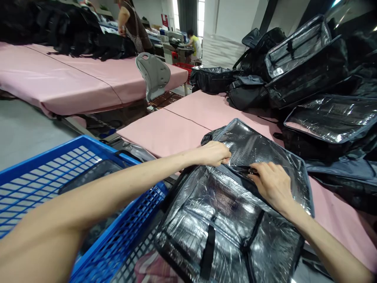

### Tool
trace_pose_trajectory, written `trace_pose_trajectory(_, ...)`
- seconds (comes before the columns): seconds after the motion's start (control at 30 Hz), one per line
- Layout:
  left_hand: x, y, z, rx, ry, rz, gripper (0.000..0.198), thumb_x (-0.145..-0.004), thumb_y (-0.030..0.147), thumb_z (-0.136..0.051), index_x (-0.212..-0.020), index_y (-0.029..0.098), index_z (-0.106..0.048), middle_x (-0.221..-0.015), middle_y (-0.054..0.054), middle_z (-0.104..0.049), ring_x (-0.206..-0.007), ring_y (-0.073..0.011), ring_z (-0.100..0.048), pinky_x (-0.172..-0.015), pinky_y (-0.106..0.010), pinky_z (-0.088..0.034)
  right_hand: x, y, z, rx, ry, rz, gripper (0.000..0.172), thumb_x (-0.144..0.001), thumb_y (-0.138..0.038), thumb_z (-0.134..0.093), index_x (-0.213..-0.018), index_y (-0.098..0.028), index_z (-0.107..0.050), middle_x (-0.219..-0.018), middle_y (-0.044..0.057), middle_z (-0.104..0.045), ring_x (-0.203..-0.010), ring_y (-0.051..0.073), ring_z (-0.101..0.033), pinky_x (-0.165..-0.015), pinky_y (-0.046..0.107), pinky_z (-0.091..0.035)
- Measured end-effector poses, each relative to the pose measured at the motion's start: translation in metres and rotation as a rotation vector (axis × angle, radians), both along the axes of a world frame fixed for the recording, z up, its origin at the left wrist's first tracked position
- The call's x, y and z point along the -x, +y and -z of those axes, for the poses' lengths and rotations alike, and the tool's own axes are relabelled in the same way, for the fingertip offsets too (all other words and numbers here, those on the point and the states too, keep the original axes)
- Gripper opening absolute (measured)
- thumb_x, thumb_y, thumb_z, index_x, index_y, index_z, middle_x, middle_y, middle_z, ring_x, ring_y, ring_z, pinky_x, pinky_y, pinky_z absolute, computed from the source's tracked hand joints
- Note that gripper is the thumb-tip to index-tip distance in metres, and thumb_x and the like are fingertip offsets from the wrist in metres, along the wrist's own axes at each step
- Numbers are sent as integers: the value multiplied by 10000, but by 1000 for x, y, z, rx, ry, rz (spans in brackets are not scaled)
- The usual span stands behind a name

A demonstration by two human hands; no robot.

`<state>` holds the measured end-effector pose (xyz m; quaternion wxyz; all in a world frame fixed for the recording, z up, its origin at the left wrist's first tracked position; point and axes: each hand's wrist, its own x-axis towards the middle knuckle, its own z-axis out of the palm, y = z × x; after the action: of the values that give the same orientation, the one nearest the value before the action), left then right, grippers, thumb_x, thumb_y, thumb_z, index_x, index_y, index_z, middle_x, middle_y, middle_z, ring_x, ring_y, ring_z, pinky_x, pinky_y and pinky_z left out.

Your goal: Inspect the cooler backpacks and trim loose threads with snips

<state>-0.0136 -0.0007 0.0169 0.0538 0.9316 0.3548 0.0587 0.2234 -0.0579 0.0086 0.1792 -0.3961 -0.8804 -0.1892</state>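
An insulated bag point(188, 226) with a shiny silver lining lies unfolded before me, its lid point(259, 147) flopped back over the pink table. Black straps cross the inside of the bag. My left hand point(216, 153) is closed on the fabric edge where lid and body meet. Just to its right, my right hand point(273, 182) is curled with thumb and fingers together around a small dark object at the same seam. What kind of object this is, I cannot make out.
A blue plastic basket point(88, 141) with dark pieces in it stands at my left. More insulated bags point(306, 67) are piled at the right on the pink table point(179, 118). Across the aisle are a grey chair point(153, 74), another pink table point(73, 84) and two people.
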Motion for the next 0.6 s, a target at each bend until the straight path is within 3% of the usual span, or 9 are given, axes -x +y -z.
trace_pose_trajectory(0.13, -3, -1, -7, 35, 56, -33, 152, -765, 174, -469, -690, 175, -601, -735, -40, -643, -712, -162, -551, -587, -255, -319, 17, 7, -2, -207, -119, -151, 134, -877, -218, -500, -917, -187, -624, -809, 19, -684, -676, 142, -498, -621, 302, -269)
trace_pose_trajectory(0.4, -3, -2, -7, 11, 50, -35, 143, -756, 170, -480, -684, 174, -603, -728, -39, -648, -685, -160, -549, -568, -255, -307, 20, 1, -4, -134, -191, -193, 231, -899, -135, -413, -994, -206, -612, -887, 18, -682, -697, 133, -492, -610, 313, -248)
trace_pose_trajectory(0.6, -2, -2, -4, -10, 23, -27, 138, -742, 149, -483, -678, 174, -603, -718, -39, -644, -686, -158, -549, -563, -252, -302, 35, -2, -3, -285, -285, -208, 242, -897, -104, -397, -967, -165, -620, -845, 48, -671, -683, 145, -471, -598, 309, -240)
